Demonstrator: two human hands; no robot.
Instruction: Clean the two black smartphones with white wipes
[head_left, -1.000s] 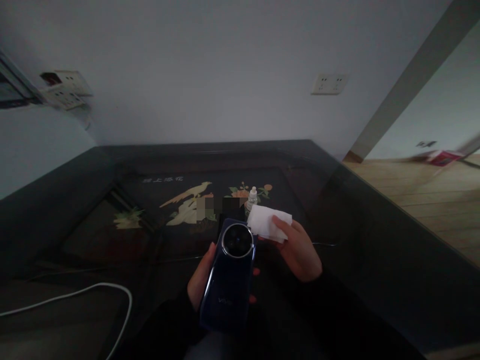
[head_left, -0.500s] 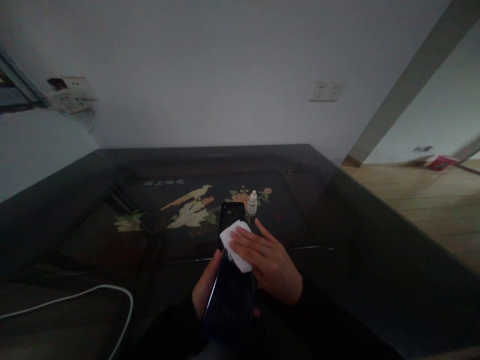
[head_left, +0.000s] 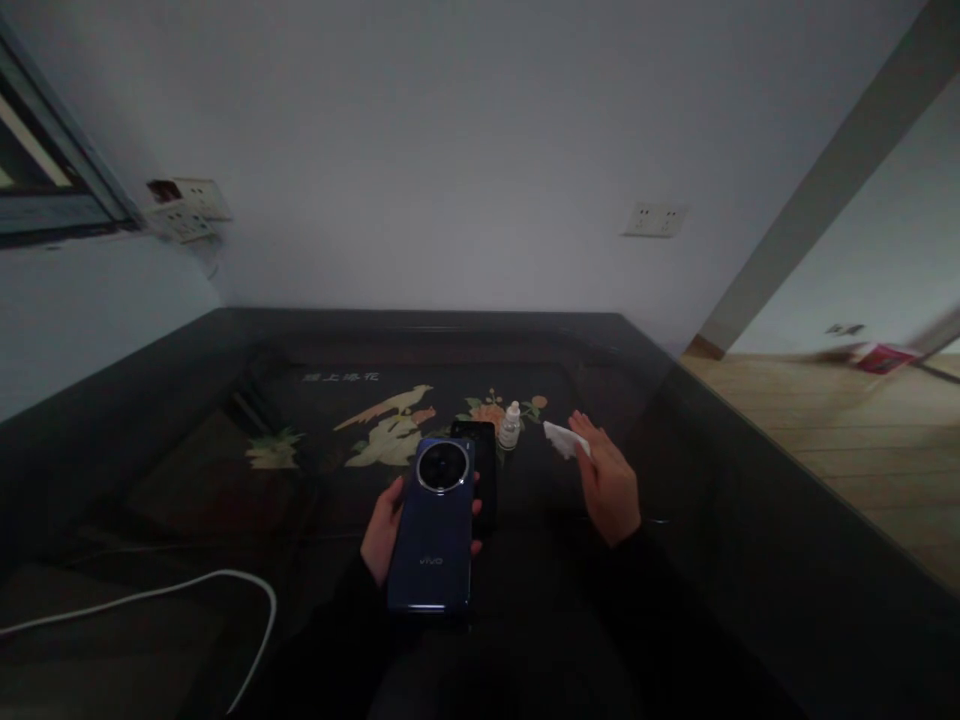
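My left hand (head_left: 384,532) is wrapped round a dark blue smartphone (head_left: 431,540), its back and big round camera ring facing up at me. Fingertips show along the phone's right edge. Out to the right, my right hand (head_left: 609,482) pinches a folded white tissue (head_left: 564,439) between thumb and fingers, apart from the phone. Behind the blue phone lies a black phone or case (head_left: 486,478), partly covered by it. A small clear dropper bottle (head_left: 510,428) with a white cap stands upright beside that black item.
The dark glossy table (head_left: 540,335) bears a bird-and-flower picture (head_left: 386,440). A white cable (head_left: 259,580) curves over its left side. Wall sockets (head_left: 654,220) are at the back, and a window (head_left: 52,170) is at the upper left. Wooden floor (head_left: 825,420) lies to the right.
My right hand has lifted the tissue off the blue phone and moved right. The phone's camera ring is now uncovered, and the phone has shifted slightly left. The view has tilted a little.
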